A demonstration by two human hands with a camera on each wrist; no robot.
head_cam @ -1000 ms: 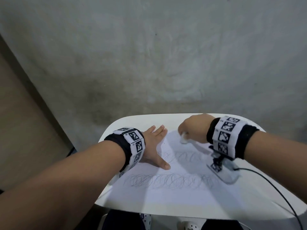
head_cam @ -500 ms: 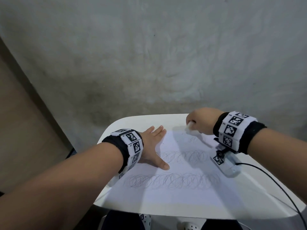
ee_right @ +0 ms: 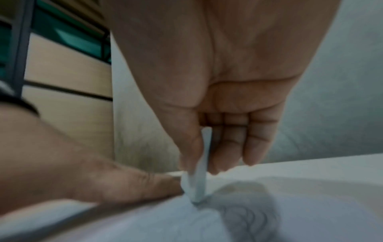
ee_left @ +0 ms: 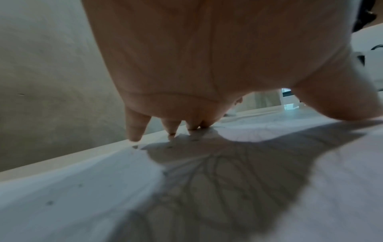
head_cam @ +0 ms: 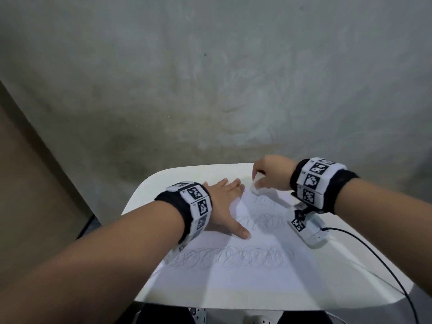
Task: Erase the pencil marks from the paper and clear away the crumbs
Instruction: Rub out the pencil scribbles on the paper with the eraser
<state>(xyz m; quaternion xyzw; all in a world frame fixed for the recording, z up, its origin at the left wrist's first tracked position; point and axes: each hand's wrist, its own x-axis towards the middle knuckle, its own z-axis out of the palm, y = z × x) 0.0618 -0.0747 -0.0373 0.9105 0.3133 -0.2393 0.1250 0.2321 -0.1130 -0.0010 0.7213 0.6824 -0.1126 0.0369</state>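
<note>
A white sheet of paper (head_cam: 245, 277) lies on a small white table (head_cam: 364, 272), with looping pencil scribbles (head_cam: 233, 254) in rows across it. My left hand (head_cam: 225, 206) lies flat on the paper's left part, fingers straight and spread, pressing it down; the left wrist view shows the fingertips (ee_left: 134, 135) on the sheet near its far edge. My right hand (head_cam: 272, 175) pinches a white eraser (head_cam: 256, 187) between thumb and fingers. The eraser's lower end (ee_right: 196, 198) touches the paper at the top row of marks. Small dark crumbs (ee_left: 49, 203) dot the paper.
A grey concrete wall (head_cam: 210, 78) rises right behind the table. A black cable (head_cam: 383, 265) runs from the wrist camera (head_cam: 308, 230) across the table's right side to its front edge. A wooden panel (head_cam: 28, 183) stands at the left.
My right hand with the eraser went right and away, then came back left toward my left fingertips, rubbing along the top row. My left hand has stayed flat on the paper.
</note>
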